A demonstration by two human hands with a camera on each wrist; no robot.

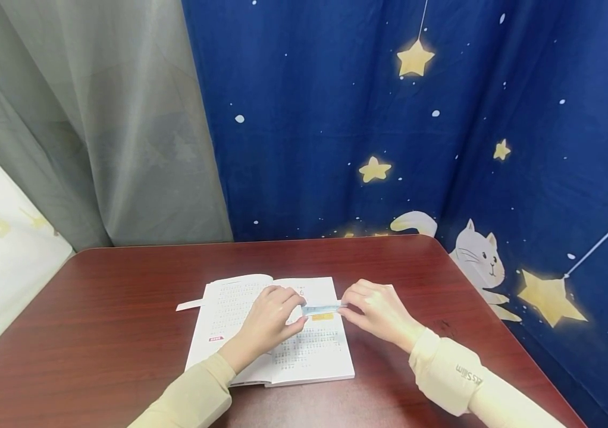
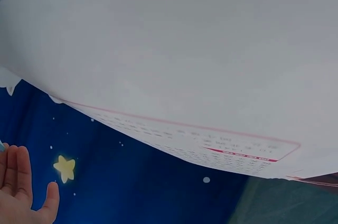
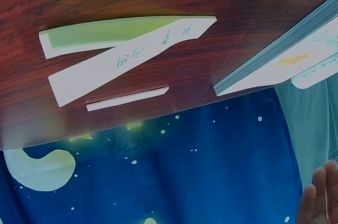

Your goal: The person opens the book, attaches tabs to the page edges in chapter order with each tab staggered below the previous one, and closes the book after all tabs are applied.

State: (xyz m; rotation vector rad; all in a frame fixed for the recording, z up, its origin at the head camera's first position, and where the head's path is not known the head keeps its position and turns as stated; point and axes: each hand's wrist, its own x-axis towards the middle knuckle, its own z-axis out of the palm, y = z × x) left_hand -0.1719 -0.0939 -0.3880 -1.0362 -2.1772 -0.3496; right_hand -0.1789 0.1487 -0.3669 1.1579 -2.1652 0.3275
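**Strip held end to end over the open book**

Your left hand [image 1: 270, 318] and right hand [image 1: 376, 309] each pinched one end of a thin blue-white strip [image 1: 321, 309], fingers curled tight on it. Its long axis ran 9 to 3 o'clock, spanning btwn both sets of fingertips, so neither hand was nearer; left end sat under your left thumb, right end under your right fingers. The strip hovered on or just above the right page of the open book [image 1: 309, 356] — contact w/ the page couldn't be told. A yellow patch on the page lay just at 6 o'clock from it. The book lay on the red-brown table [image 1: 122, 309]; paper slips [image 3: 127, 49] lay on the tabletop in the right wrist view.
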